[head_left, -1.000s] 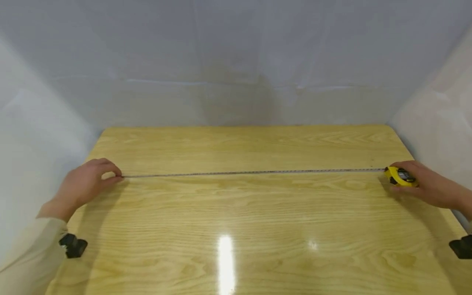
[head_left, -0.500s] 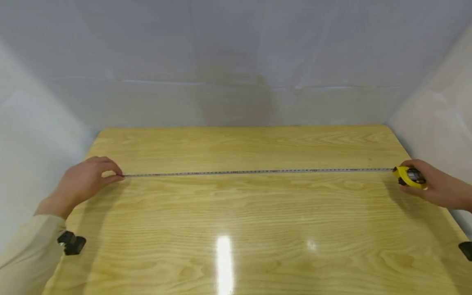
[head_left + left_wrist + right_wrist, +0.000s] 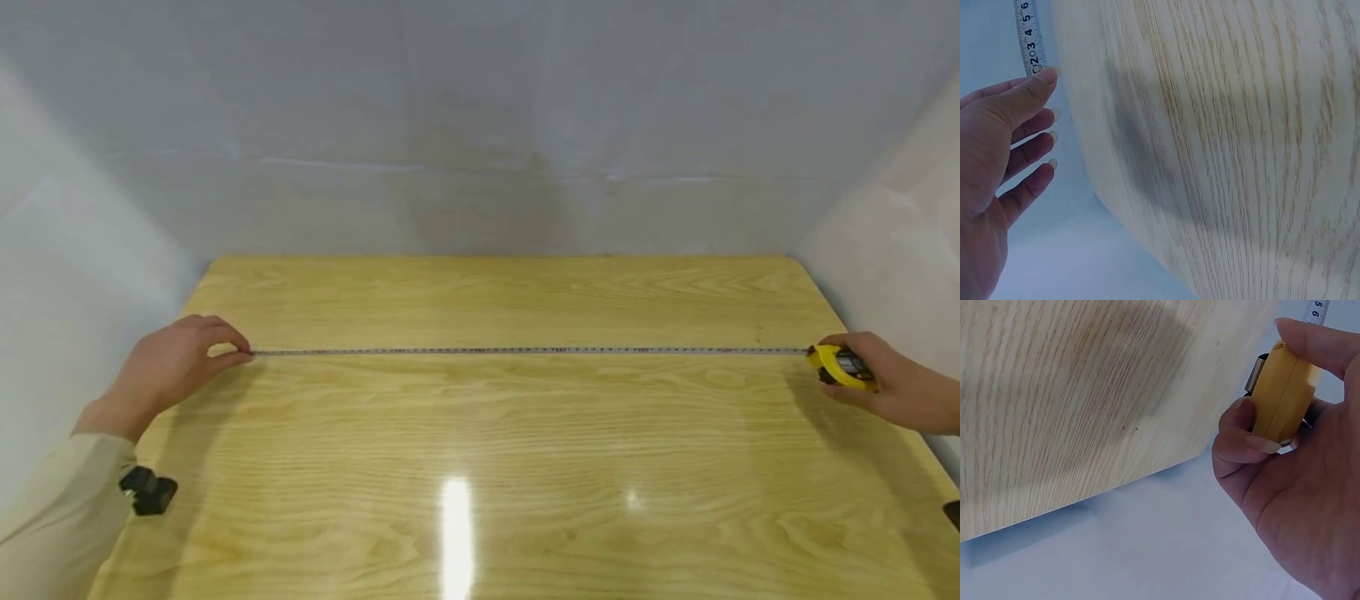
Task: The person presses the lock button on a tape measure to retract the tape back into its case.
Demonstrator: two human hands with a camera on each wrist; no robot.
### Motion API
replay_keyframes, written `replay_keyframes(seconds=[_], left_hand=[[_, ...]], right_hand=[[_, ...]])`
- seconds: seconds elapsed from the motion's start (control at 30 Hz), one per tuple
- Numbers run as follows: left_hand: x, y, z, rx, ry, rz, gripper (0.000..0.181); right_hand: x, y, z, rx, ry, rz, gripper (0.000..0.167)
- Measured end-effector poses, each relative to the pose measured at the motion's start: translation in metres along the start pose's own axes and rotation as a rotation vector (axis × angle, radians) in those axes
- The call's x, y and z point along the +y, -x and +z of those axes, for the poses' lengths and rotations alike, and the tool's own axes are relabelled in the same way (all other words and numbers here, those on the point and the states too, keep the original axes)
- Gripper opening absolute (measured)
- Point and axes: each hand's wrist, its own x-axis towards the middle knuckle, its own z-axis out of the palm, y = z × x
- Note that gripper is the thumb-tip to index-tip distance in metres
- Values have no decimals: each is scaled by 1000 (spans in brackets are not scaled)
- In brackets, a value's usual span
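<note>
A pale tape blade [image 3: 525,350] runs nearly straight across the wooden table [image 3: 487,425] in the head view. Its left end is pinched between thumb and forefinger of my left hand [image 3: 168,367]. In the left wrist view the printed blade [image 3: 1029,34] meets the thumb tip, and the other fingers of the hand [image 3: 1004,137] are spread. My right hand [image 3: 892,383] grips the yellow tape measure case [image 3: 840,367] near the table's right edge. Thumb and fingers wrap the case [image 3: 1284,394] in the right wrist view, with the blade [image 3: 1317,311] coming out past the thumb.
A grey-white sheet [image 3: 480,125] rises behind the table, with pale side walls [image 3: 67,225] left and right. Black wrist devices [image 3: 150,490] are on both arms, the right one only partly in frame. Light reflects off the front of the table.
My right hand has shifted right with the yellow case, and the blade between the hands has grown longer. My left hand still pinches the end, nearly in place.
</note>
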Motion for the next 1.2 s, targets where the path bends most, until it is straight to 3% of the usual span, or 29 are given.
replay_keyframes(seconds=[0.27,0.6,0.97,1.2], left_hand=[[-3,-2,-1,15,0,15,10],[-2,1,-2,29,-12,26,10],[3,1,-1,12,3,21,10],[4,0,-3,34,-9,37,11]], right_hand=[[-3,-7,-2,-92,-80,90,53],[-7,-9,1,-87,-98,133,53],[2,-8,2,-69,-29,115,43],[7,-7,1,-26,15,20,40]])
